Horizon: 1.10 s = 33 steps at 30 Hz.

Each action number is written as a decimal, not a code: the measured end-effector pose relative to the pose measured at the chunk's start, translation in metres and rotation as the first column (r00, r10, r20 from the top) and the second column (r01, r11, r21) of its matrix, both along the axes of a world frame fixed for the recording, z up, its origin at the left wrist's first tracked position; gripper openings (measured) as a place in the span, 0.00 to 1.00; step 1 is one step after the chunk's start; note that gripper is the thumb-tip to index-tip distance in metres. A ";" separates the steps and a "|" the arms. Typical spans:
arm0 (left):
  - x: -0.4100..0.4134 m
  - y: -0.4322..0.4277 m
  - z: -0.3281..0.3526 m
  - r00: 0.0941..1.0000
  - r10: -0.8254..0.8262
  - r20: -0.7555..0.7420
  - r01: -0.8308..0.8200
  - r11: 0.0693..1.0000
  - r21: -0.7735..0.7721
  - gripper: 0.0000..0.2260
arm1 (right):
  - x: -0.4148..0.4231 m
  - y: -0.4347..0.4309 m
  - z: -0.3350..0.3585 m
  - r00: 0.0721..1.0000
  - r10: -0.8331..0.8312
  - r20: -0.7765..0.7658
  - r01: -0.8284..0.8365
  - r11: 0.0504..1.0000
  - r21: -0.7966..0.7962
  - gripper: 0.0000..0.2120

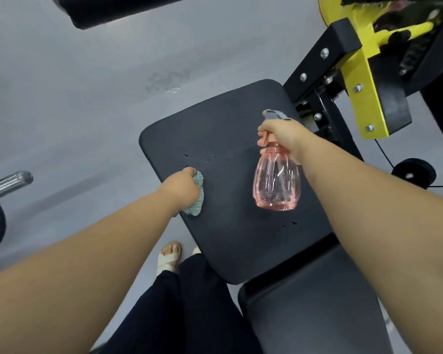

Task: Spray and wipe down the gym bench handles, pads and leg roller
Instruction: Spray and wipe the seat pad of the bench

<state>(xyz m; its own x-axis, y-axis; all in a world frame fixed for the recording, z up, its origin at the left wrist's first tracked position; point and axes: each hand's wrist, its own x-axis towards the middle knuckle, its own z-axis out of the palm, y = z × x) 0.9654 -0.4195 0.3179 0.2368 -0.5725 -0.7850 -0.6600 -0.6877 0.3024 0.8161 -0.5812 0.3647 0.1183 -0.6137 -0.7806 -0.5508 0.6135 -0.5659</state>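
Note:
A black seat pad [230,129] fills the middle of the view, with small wet droplets on its near-left and lower-right parts. My left hand [183,187] presses a teal cloth [198,194] onto the pad's left edge. My right hand [281,135] holds a clear pink spray bottle [276,180] by its grey trigger head above the pad's right half, nozzle facing away from me. A second black pad [315,302] lies nearer me at lower right. A black roller [118,7] crosses the top left.
The bench's black and yellow frame [366,80] with bolts rises at the upper right. A chrome bar end [9,182] and a black weight stick in from the left. Grey floor [62,98] shows a wet patch beyond the pad. My sandalled foot [169,256] stands beside the bench.

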 end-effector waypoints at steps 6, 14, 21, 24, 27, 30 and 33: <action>-0.022 -0.030 0.002 0.997 -0.065 -0.046 0.065 0.998 -0.004 0.23 | -0.046 -0.030 0.000 0.986 -0.141 -0.083 0.134 0.987 -0.086 0.02; -0.052 -0.042 0.002 0.984 -0.161 -0.076 0.161 0.987 0.001 0.22 | -0.107 -0.008 -0.005 0.990 0.020 -0.139 -0.036 0.993 -0.110 0.15; -0.069 -0.033 -0.003 0.958 -0.274 -0.081 0.273 0.962 -0.025 0.23 | -0.141 0.090 0.023 0.992 -0.130 -0.003 0.123 0.949 -0.291 0.06; -0.068 -0.029 -0.002 0.950 -0.297 -0.091 0.297 0.955 -0.020 0.23 | -0.132 0.139 0.022 0.974 -0.227 -0.023 0.206 0.916 -0.343 0.07; -0.061 -0.020 -0.001 0.937 -0.339 -0.089 0.338 0.941 -0.027 0.23 | -0.107 0.168 0.013 0.929 -0.369 -0.041 0.328 0.866 -0.377 0.07; -0.050 -0.009 -0.001 0.912 -0.405 -0.071 0.404 0.914 -0.031 0.23 | -0.072 0.187 0.006 0.871 -0.489 -0.047 0.445 0.825 -0.349 0.05; -0.041 0.000 -0.001 0.879 -0.474 -0.054 0.473 0.881 -0.032 0.24 | -0.045 0.200 -0.001 0.793 -0.609 -0.032 0.584 0.774 -0.245 0.11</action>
